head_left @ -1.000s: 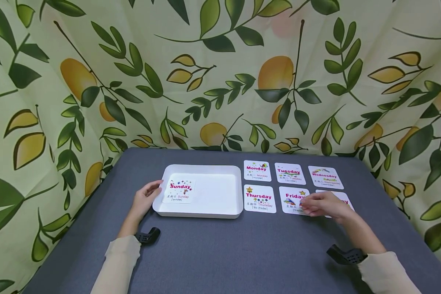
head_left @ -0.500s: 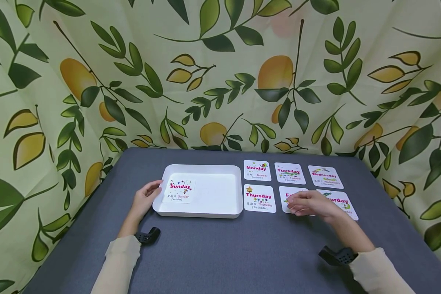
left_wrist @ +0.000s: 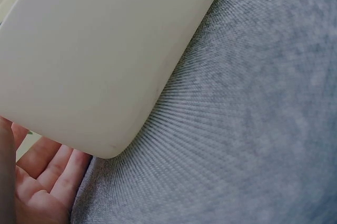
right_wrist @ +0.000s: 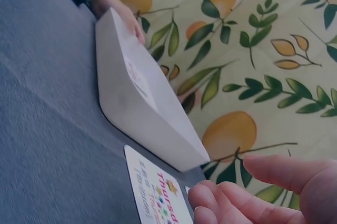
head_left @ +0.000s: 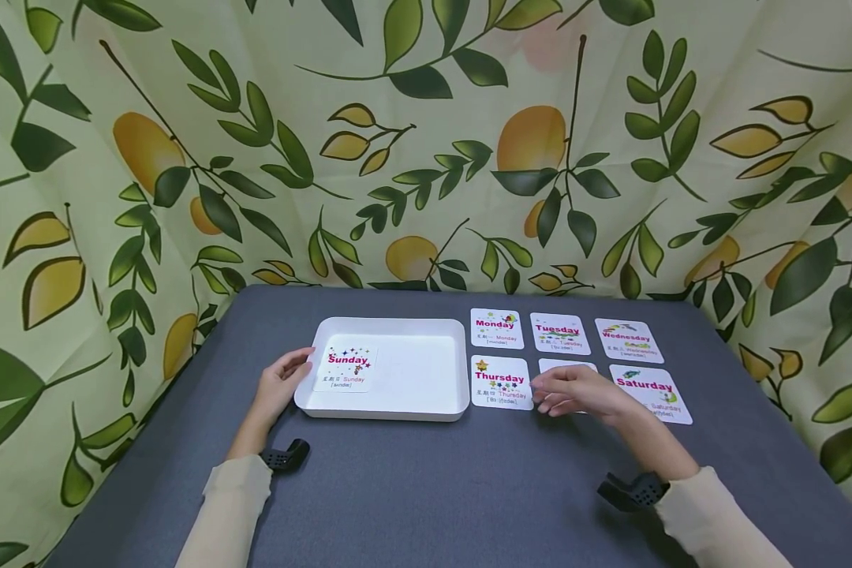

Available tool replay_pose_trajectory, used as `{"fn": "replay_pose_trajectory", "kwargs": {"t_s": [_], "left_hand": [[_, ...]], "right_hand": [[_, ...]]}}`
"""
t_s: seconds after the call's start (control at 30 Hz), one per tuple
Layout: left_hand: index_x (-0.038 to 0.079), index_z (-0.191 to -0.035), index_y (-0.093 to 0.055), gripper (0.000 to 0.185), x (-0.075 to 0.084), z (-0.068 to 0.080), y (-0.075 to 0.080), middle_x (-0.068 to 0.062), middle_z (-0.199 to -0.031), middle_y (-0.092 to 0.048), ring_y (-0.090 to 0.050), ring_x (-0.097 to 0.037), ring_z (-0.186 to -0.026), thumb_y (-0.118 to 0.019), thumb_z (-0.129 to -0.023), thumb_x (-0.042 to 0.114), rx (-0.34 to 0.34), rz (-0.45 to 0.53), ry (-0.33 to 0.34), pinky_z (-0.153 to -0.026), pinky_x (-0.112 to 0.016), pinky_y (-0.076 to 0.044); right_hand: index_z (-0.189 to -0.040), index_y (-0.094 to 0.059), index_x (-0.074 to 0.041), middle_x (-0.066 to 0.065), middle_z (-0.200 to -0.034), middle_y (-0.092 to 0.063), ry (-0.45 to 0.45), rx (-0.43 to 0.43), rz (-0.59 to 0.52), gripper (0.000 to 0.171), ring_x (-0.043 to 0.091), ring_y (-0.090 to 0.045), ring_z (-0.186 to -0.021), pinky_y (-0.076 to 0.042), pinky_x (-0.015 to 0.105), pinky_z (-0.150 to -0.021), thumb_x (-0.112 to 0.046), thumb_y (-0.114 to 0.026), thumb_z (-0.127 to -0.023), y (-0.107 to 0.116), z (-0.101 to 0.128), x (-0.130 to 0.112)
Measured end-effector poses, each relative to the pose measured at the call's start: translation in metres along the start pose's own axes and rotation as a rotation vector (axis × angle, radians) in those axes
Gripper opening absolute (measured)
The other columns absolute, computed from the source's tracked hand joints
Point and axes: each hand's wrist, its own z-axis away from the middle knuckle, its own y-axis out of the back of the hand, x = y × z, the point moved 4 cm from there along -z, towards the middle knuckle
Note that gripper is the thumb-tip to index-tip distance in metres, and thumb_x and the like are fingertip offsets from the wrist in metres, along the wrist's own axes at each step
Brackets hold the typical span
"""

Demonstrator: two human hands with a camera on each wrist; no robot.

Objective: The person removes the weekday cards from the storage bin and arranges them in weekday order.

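Note:
At the left end of a white tray [head_left: 422, 367], my left hand [head_left: 278, 388] holds the rim. In the left wrist view its fingers [left_wrist: 52, 166] lie against the tray's outer end wall. A Sunday card [head_left: 344, 379] lies inside the tray, at its left. My right hand [head_left: 578, 392] hovers over the Friday card [head_left: 568, 364], covering most of it, with fingertips near the right edge of the Thursday card [head_left: 500, 394]. The right wrist view shows thumb and fingers apart with nothing between them.
Behind these lie the Monday [head_left: 497, 334], Tuesday [head_left: 559, 343] and Wednesday [head_left: 628, 349] cards in a row. The Saturday card [head_left: 649, 386] lies right of the right hand. A grey-blue cloth [head_left: 440, 489] covers the table, and a leaf-patterned curtain [head_left: 440, 197] hangs behind it.
My right hand has moved left from between the Friday and Saturday cards to the Thursday card's edge, uncovering the Saturday card. The left hand and tray stay in place.

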Motion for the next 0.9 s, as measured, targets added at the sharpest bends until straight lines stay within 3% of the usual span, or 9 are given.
{"fn": "replay_pose_trajectory", "kwargs": {"t_s": [0.67, 0.9], "left_hand": [[0.008, -0.134, -0.056, 0.041, -0.003, -0.001, 0.0, -0.016, -0.139, -0.055, -0.046, 0.016, -0.099, -0.056, -0.098, 0.028, 0.005, 0.001, 0.01, -0.084, -0.001, -0.036], [0.009, -0.134, -0.056, 0.041, -0.003, -0.001, 0.0, -0.014, -0.139, -0.056, -0.046, 0.019, -0.098, -0.056, -0.097, 0.029, 0.001, 0.003, 0.013, -0.085, -0.002, -0.036]], "right_hand": [[-0.118, -0.055, 0.015, 0.002, -0.087, -0.072, 0.068, -0.088, 0.027, 0.046, 0.008, -0.068, -0.075, -0.056, 0.025, -0.072, -0.026, -0.057, -0.097, -0.046, -0.023, -0.024], [-0.121, -0.053, 0.016, -0.001, -0.086, -0.071, 0.085, -0.14, -0.024, 0.046, 0.007, -0.067, -0.076, -0.056, 0.024, -0.073, -0.023, -0.055, -0.097, -0.064, -0.034, -0.033]]}}
